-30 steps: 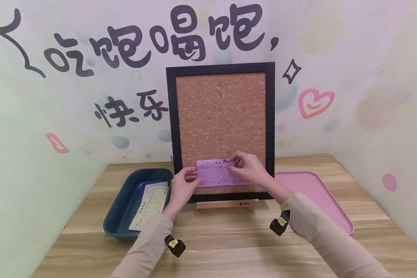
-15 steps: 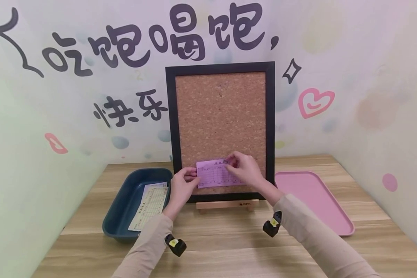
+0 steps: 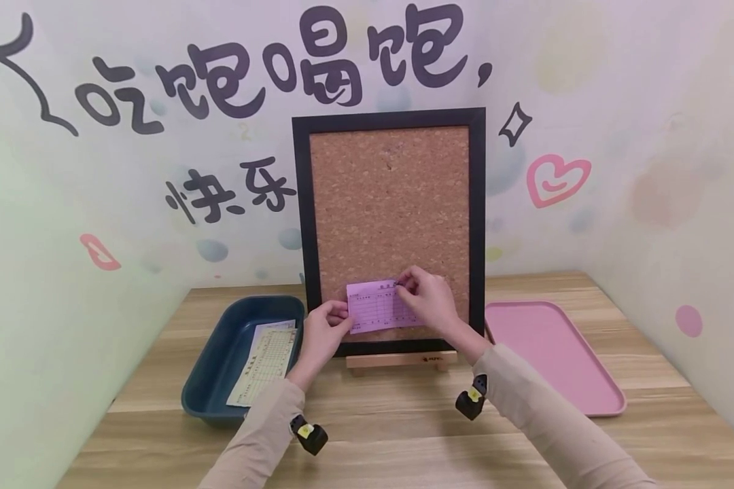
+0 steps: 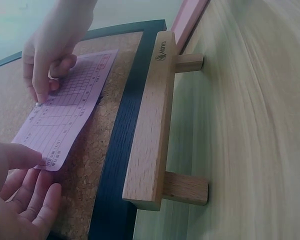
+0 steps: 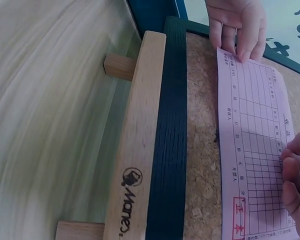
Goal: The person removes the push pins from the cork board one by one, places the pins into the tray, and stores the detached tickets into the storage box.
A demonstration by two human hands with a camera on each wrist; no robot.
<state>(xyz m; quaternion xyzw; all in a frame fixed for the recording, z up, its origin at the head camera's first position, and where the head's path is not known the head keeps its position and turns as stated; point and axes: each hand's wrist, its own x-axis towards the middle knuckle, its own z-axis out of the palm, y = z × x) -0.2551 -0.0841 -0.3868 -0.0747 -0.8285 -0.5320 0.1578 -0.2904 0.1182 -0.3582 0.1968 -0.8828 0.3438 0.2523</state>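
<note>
A purple receipt slip (image 3: 373, 305) with a printed grid lies against the lower part of the black-framed cork board (image 3: 391, 197). My left hand (image 3: 327, 329) pinches the slip's left end between thumb and fingers. In the left wrist view, that thumb lies over the slip's corner. At the slip's top edge, my right hand (image 3: 431, 299) has its thumb and index finger drawn together. A tiny pale pin-like piece (image 4: 38, 104) shows at the fingertip there, too small to tell exactly. The right hand hides the slip's right part in the head view.
A wooden stand (image 3: 400, 360) supports the board on the wood-grain table (image 3: 391, 435). To the left, a dark blue tray (image 3: 204, 380) holds paper slips (image 3: 266, 360). On the right lies a pink tray (image 3: 550, 353). Behind is a wall (image 3: 587, 81) with large lettering.
My right hand has slid slightly left along the slip's top edge, its forearm shifting left too. The left hand stays at the slip's left end, and the slip sits slightly lower there.
</note>
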